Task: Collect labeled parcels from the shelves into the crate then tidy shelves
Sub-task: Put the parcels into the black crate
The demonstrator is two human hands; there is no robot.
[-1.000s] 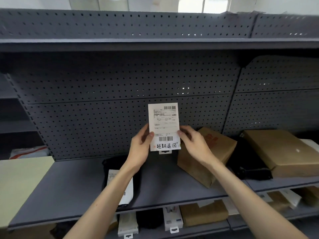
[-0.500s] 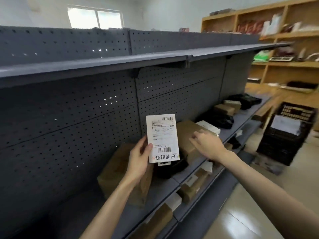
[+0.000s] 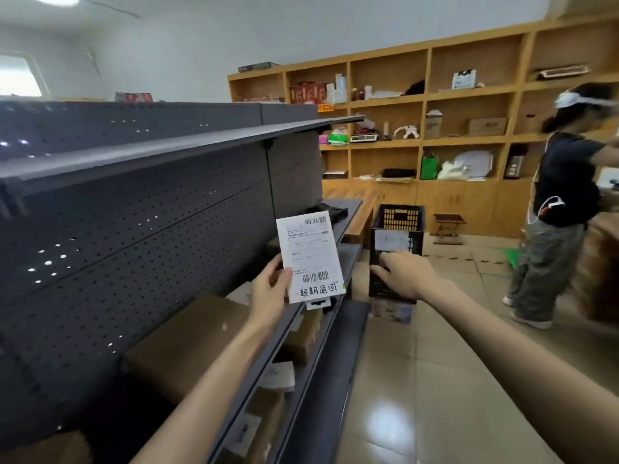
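You are standing beside the grey pegboard shelving [image 3: 140, 236], facing the black crate [image 3: 397, 229] on the floor ahead; this looks like the carry step, and next calls for walking over and dropping the parcel in. Your left hand [image 3: 268, 293] is pinching the labeled parcel [image 3: 310, 256] upright by its lower left edge, thumb on the label face. Your right hand [image 3: 400, 274] is reaching toward the crate, fingers loosely extended, holding nothing.

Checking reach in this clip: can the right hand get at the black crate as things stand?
Probably yes. The right hand is empty and stretched toward the black crate on the floor, with nothing between them. Whether it already touches cannot be told. The left hand holds the labeled parcel.
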